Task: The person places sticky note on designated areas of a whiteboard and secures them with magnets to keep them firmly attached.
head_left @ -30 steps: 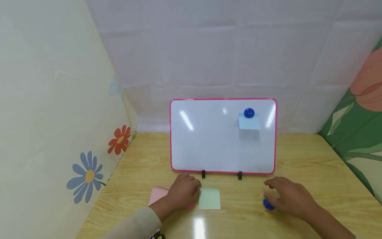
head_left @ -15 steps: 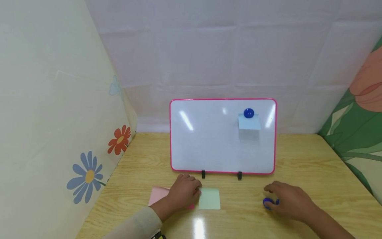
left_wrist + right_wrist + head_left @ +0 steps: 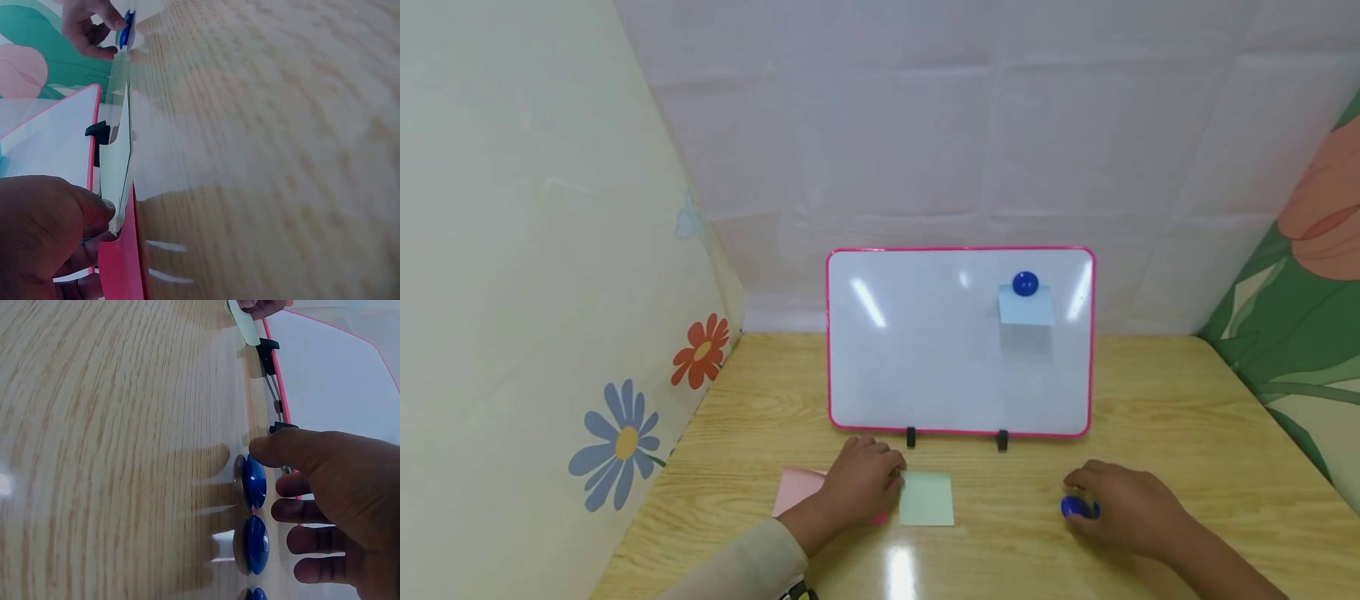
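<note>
In the head view my left hand (image 3: 861, 479) pinches the left edge of a pale green sticky note (image 3: 927, 498) on the table. In the left wrist view its thumb lies on the green note's edge, beside a pink sticky note (image 3: 122, 259). That hand partly covers the pink notes. My right hand (image 3: 1131, 508) hovers low at the right, fingers loosely bent. Its thumb touches the end of a blue round magnet (image 3: 255, 481); the other fingers stand apart from it. A second blue magnet (image 3: 257, 545) and part of a third (image 3: 256, 594) lie in line.
A pink-framed whiteboard (image 3: 958, 375) stands on black feet (image 3: 1002, 441) behind the hands. Near its upper right, a blue magnet (image 3: 1026, 284) holds a light blue sticky note (image 3: 1027, 308). A flower-patterned wall panel (image 3: 625, 442) borders the table on the left.
My right hand has lowered slightly toward the table's front, its thumb coming to the blue magnet. My left hand has stayed at the green sticky note.
</note>
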